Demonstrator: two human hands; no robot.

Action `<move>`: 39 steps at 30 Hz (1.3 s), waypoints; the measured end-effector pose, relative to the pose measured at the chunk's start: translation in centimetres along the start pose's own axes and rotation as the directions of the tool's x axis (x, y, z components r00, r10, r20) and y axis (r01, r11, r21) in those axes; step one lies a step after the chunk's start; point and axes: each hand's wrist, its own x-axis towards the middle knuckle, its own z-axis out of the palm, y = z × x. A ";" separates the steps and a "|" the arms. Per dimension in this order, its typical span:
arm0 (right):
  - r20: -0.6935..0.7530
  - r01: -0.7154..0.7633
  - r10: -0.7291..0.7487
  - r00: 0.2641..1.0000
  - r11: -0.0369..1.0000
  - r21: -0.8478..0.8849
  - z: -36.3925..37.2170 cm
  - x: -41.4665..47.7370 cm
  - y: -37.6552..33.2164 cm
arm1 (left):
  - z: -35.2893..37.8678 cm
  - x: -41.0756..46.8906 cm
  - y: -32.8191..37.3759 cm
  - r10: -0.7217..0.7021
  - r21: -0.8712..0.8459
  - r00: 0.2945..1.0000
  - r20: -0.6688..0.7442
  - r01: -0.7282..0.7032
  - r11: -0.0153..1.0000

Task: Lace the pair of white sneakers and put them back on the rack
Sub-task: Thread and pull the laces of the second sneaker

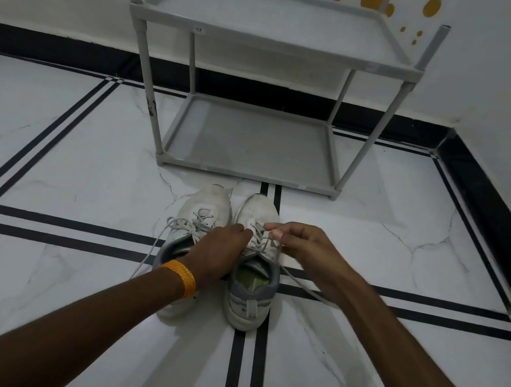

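Head view: right hand [305,250] pinches right sneaker's [254,259] lace [297,280]; left hand [218,254] rests curled at its tongue, grip hidden.

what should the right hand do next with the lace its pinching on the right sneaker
Probably draw that lace snug across the eyelets. The right hand pinches the lace above the right sneaker, and a loose length trails over the floor beside the shoe. The left hand rests on the tongue area, steadying it. The left sneaker and the rack can wait.

White sneakers [230,222] (grey laces), grey rack [270,39], black-striped floor [53,163].
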 end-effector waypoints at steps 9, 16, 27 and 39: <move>-0.151 -0.005 0.075 0.986 0.909 0.418 1.6 1.2 2.9 | -1.4 0.4 -1.2 -0.134 -0.099 0.988 0.072 0.141 0.985; -0.307 -0.021 0.095 0.947 0.971 0.237 2.4 1.9 2.1 | -3.8 1.5 -0.9 -0.215 -0.459 0.977 -0.006 0.189 0.868; -0.306 0.031 0.089 0.948 0.930 0.367 2.7 2.3 2.1 | -1.7 -0.5 0.7 -0.362 -0.972 0.931 0.042 0.122 0.203; -0.247 -0.010 0.181 0.952 0.824 0.567 2.1 2.4 2.1 | -0.9 0.0 1.4 -0.410 -0.955 0.912 0.017 0.136 0.264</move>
